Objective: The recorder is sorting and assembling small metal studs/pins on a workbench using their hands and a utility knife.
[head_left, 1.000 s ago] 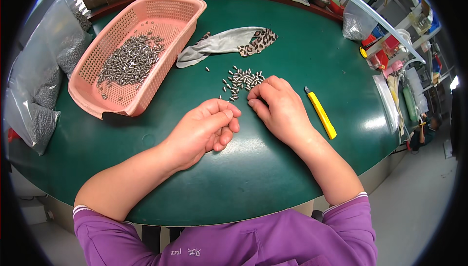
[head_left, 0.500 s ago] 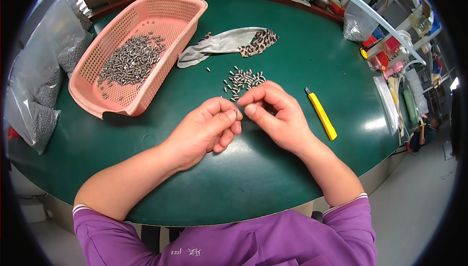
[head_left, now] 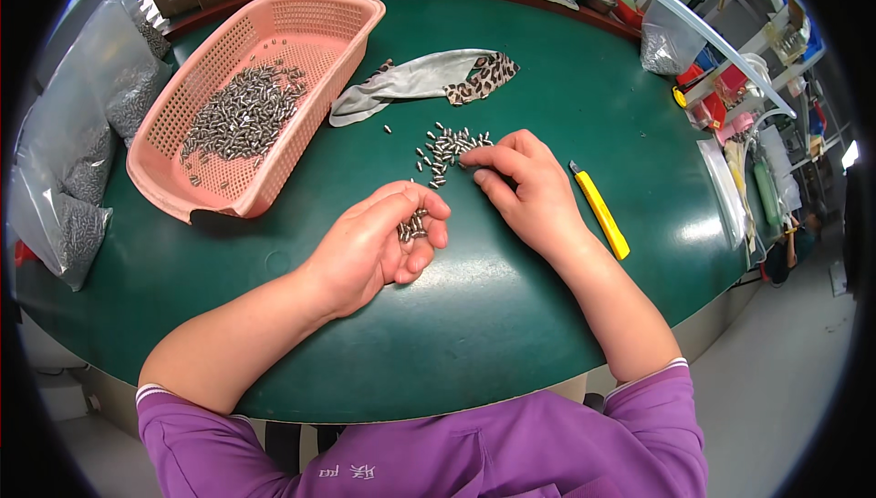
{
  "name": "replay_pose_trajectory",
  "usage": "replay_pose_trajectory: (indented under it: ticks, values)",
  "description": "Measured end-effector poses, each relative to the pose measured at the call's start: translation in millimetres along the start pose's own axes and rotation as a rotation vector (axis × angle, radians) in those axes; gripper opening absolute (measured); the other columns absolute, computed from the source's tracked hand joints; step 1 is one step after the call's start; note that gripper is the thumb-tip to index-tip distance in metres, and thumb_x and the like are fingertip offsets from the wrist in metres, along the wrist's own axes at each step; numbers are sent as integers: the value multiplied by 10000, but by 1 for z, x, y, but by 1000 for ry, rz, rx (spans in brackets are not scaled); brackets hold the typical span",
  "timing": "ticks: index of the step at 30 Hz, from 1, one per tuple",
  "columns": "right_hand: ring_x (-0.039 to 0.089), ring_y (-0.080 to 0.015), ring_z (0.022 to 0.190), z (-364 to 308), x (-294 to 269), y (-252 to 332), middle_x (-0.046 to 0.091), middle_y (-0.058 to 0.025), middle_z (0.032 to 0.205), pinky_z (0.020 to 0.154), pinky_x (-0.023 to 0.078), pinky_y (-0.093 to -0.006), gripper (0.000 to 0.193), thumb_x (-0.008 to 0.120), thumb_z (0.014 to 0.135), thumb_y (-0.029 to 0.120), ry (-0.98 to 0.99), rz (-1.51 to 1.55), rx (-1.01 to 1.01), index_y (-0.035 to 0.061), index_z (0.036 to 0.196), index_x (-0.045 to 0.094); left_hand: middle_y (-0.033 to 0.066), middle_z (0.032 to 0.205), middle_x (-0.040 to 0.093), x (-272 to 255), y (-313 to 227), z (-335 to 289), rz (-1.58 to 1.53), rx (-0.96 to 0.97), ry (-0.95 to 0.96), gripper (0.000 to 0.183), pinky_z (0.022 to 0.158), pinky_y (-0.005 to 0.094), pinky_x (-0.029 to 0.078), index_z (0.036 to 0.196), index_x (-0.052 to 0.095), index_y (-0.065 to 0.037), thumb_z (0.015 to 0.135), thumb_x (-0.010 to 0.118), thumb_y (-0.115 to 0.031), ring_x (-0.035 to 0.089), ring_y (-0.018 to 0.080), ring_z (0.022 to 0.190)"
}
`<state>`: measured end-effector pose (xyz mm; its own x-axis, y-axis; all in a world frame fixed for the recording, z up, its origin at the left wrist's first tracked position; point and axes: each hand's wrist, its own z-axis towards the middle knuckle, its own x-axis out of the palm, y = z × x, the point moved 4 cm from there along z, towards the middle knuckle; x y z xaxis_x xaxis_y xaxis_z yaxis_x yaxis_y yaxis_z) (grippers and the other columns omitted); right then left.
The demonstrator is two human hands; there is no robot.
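Fingers (head_left: 422, 256) of the left hand (head_left: 360, 242) are half curled, holding several metal pieces (head_left: 413, 226) like in a cup. Right hand (head_left: 525, 186) has thumb and forefinger slightly apart, at the right edge of the pile (head_left: 445, 146) — whether they grip one, I cannot tell. This pile lies on the tabletop (head_left: 538, 343), just beyond the left fingers — its pieces' long axes point in mixed directions.
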<state>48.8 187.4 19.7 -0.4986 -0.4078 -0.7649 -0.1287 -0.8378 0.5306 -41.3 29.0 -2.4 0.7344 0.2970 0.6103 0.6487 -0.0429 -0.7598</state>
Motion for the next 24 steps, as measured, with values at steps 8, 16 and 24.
replay_pose_trajectory:
  ticks: [8, 16, 24]
  values:
    - [555, -259, 895, -2, 1, 10, 554, -73, 866, 767, 467, -368, 94, 665, 773, 92, 57, -43, 9, 86, 865, 647, 76, 849, 537, -2, 2, 1, 12, -27, -20, 190, 501, 215, 337, 1018, 508, -47, 976, 427, -214, 433, 97, 605]
    - [562, -104, 733, -8, 0, 31, 553, -40, 877, 657, 475, -238, 75, 629, 854, 72, 134, 480, 47, 35, 918, 640, 47, 843, 543, 1, 3, 2, 81, -7, -21, 205, 496, 200, 371, 1088, 489, -38, 933, 541, -161, 458, 63, 601]
    - [557, -71, 755, -12, 4, 30, 534, -11, 899, 672, 466, -215, 112, 636, 841, 47, 171, 638, 89, 36, 952, 628, 31, 820, 546, -2, 4, 3, 46, -8, -47, 213, 496, 188, 371, 1094, 510, -31, 942, 543, -177, 448, 54, 601]
